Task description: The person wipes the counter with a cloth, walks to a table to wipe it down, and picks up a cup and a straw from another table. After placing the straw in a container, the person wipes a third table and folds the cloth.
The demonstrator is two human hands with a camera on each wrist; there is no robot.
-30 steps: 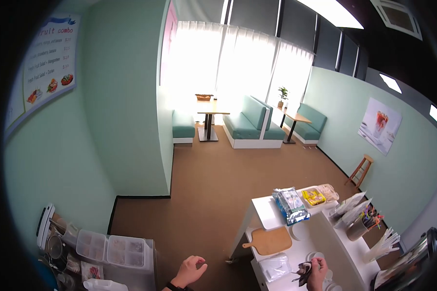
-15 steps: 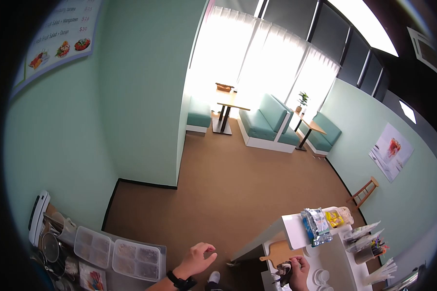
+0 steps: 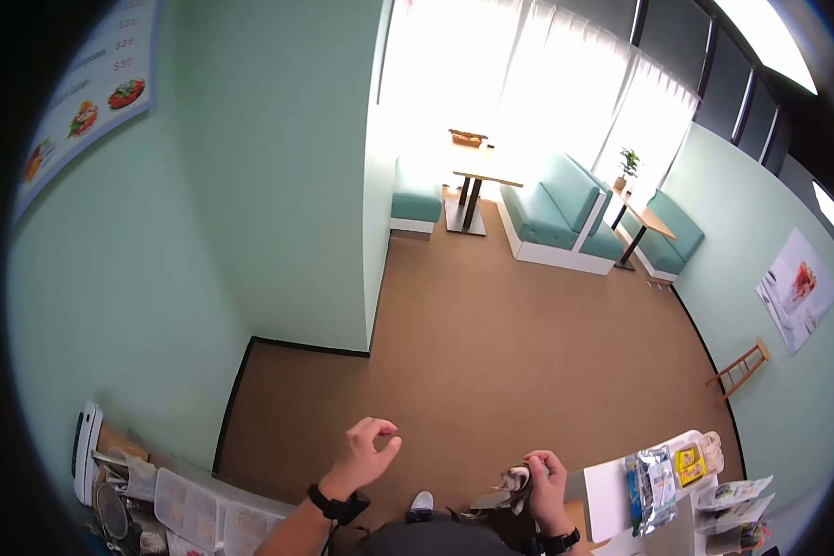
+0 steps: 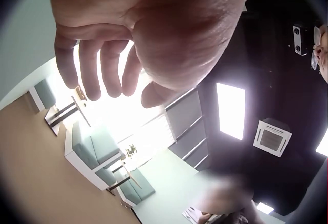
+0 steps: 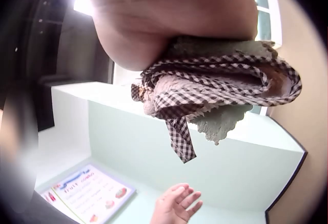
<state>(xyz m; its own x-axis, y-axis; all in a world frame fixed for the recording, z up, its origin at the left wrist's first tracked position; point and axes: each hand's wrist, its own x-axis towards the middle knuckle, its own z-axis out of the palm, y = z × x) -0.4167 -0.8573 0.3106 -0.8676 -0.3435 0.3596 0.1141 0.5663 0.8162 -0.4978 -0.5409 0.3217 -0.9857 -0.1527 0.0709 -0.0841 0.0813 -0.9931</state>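
Observation:
My right hand [image 3: 549,486] grips a small folded cloth [image 5: 220,83] with black-and-white checked edging. Pinkish and grey-green fuzzy fabric shows between its folds in the right wrist view, and a checked loop hangs down from it. Seen from the head, the cloth is in front of my body, left of the white counter [image 3: 612,491]. My left hand [image 3: 369,456] is raised over the brown floor with nothing in it, its fingers loosely bent and thumb apart, as the left wrist view also shows. A gap separates the two hands.
On the counter stand a silver-blue packet [image 3: 653,491] and a yellow packet [image 3: 689,465]. Lidded clear boxes [image 3: 187,508] sit on the low surface at left. A green wall corner [image 3: 366,343] juts out ahead; booths [image 3: 551,208] and a stool [image 3: 741,371] lie farther off.
The head view has turned, so the counter slides lower and to the right. My right hand brings the cloth from over the counter to in front of my body. The left hand stays empty.

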